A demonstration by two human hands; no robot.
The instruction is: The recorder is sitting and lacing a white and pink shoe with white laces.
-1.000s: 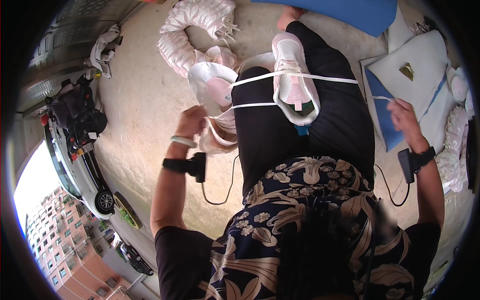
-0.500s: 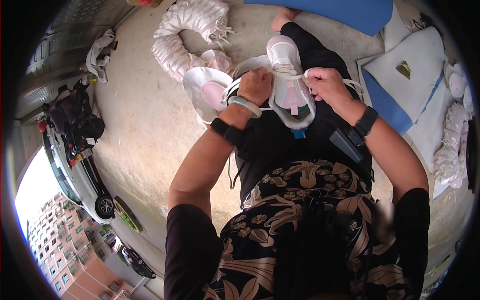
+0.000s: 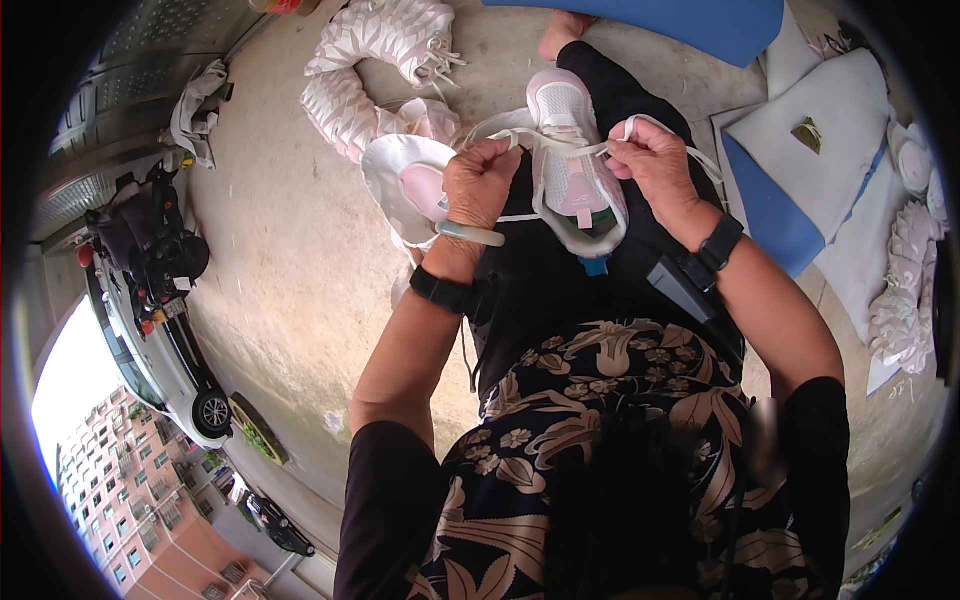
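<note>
A pink and white sneaker upper (image 3: pixel 566 175) lies across my lap, toe pointing away from me. White shoelace (image 3: pixel 572 150) crosses over its tongue and runs out to both sides. My left hand (image 3: pixel 480 178) pinches the lace just left of the shoe. On the other side, my right hand (image 3: pixel 650 165) grips the lace near the eyelets, with a loop of it standing above the fingers. A bit of blue (image 3: pixel 596 266) shows under the shoe's heel opening. Beside my left hand sits a round white piece with a pink middle (image 3: pixel 420 185).
A curved row of stacked pink and white shoe uppers (image 3: pixel 345 95) lies on the concrete floor at the far left. White sheets (image 3: pixel 820 150) and blue sheets (image 3: pixel 765 200) lie at the right, with more stacked uppers (image 3: pixel 905 290) beyond. A motorbike (image 3: pixel 150 230) and a white car (image 3: pixel 160 350) stand far left.
My left hand has moved left, away from the shoe, drawing lace with it. My right hand has shifted slightly, and a lace loop now rises above it.
</note>
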